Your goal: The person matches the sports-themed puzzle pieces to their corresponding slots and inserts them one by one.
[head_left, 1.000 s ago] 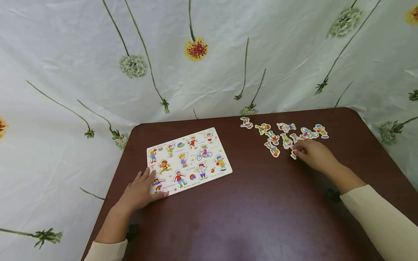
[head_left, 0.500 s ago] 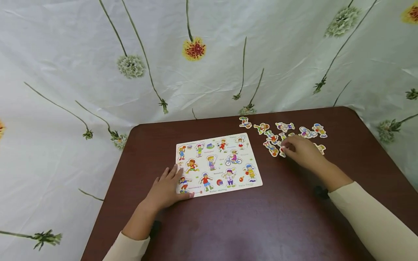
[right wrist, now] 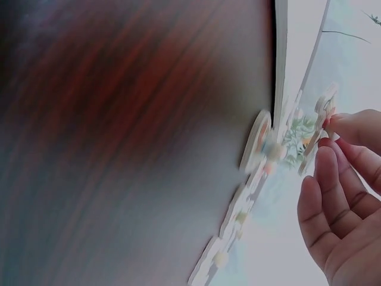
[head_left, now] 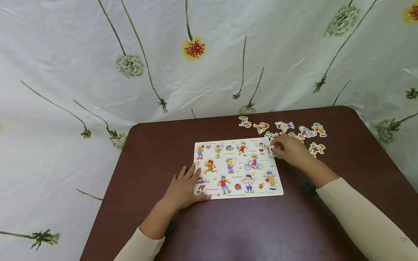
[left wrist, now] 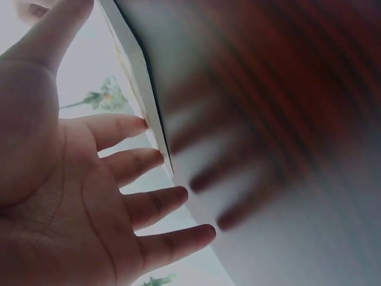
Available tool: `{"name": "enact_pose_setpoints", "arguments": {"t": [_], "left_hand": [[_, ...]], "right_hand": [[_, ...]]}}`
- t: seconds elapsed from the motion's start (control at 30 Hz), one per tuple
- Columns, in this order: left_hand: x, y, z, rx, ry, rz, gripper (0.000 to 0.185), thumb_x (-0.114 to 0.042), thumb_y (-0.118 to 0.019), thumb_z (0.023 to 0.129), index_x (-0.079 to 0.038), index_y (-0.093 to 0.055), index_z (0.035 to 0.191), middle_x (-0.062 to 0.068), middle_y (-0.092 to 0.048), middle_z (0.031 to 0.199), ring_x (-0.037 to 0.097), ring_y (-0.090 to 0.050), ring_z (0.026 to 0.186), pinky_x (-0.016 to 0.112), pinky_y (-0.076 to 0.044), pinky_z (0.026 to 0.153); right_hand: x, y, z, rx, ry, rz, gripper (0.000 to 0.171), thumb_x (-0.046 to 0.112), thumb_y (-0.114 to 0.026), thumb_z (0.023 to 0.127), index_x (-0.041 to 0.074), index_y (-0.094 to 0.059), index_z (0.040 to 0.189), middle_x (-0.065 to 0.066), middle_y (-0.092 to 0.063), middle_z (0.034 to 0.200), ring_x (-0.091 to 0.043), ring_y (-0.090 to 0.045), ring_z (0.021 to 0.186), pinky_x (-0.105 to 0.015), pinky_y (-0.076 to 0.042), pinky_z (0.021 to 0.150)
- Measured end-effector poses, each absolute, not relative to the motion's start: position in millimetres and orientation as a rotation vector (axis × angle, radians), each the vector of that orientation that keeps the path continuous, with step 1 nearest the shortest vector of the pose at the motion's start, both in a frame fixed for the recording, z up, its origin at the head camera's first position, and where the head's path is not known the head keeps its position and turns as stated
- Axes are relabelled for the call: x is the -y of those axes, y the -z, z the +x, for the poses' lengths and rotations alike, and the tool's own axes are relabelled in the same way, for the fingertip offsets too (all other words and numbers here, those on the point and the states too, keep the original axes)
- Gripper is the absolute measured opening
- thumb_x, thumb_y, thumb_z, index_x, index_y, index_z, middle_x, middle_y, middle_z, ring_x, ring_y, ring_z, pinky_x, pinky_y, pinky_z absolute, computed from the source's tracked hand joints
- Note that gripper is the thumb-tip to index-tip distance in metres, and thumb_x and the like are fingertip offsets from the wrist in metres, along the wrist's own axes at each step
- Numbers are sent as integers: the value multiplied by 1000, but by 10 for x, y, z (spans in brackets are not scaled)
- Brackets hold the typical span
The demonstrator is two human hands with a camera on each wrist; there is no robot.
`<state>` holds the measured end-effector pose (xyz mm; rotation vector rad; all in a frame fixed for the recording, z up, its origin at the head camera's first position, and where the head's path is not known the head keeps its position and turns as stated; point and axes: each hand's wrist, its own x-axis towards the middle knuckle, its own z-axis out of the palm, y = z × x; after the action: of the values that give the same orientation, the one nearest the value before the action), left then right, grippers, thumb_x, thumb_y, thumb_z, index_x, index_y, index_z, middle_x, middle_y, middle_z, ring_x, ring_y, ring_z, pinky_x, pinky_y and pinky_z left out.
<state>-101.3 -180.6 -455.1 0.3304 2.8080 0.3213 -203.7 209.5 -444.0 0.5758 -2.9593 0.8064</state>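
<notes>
A white puzzle board (head_left: 236,166) printed with children playing sports lies flat on the table. My left hand (head_left: 183,186) rests at its left edge, thumb along the near left corner and fingers spread. In the left wrist view, straight fingertips (left wrist: 161,156) meet the board's side. Over the board's far right corner, my right hand (head_left: 290,149) pinches a small figure-shaped puzzle piece. The right wrist view shows this puzzle piece (right wrist: 315,134) edge-on, raised between thumb and forefinger; its picture cannot be made out. Fingers hide part of it in the head view.
Several loose puzzle pieces lie beyond and beside the right hand, among them a cyclist piece (head_left: 307,132), a lone piece (head_left: 245,121) at the back and a footballer piece (head_left: 316,149). A floral cloth (head_left: 209,83) hangs behind the dark brown table (head_left: 156,156).
The board has slid right along the table with my left hand, turning slightly straighter. My right hand has moved left from the loose pieces to the board's corner, carrying a piece.
</notes>
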Motion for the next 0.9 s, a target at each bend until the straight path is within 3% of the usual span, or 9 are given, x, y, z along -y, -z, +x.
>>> {"name": "enact_pose_setpoints", "arguments": {"t": [0.9], "left_hand": [[1928, 4554, -981, -2742, -369, 296, 98, -65, -74, 81, -26, -32, 160, 16, -17, 170, 42, -13, 157, 75, -17, 116]], "right_hand": [[-1844, 4572, -2292, 3105, -736, 600, 9, 9, -67, 95, 5, -72, 101, -11, -68, 97, -24, -65, 90, -42, -53, 78]]}}
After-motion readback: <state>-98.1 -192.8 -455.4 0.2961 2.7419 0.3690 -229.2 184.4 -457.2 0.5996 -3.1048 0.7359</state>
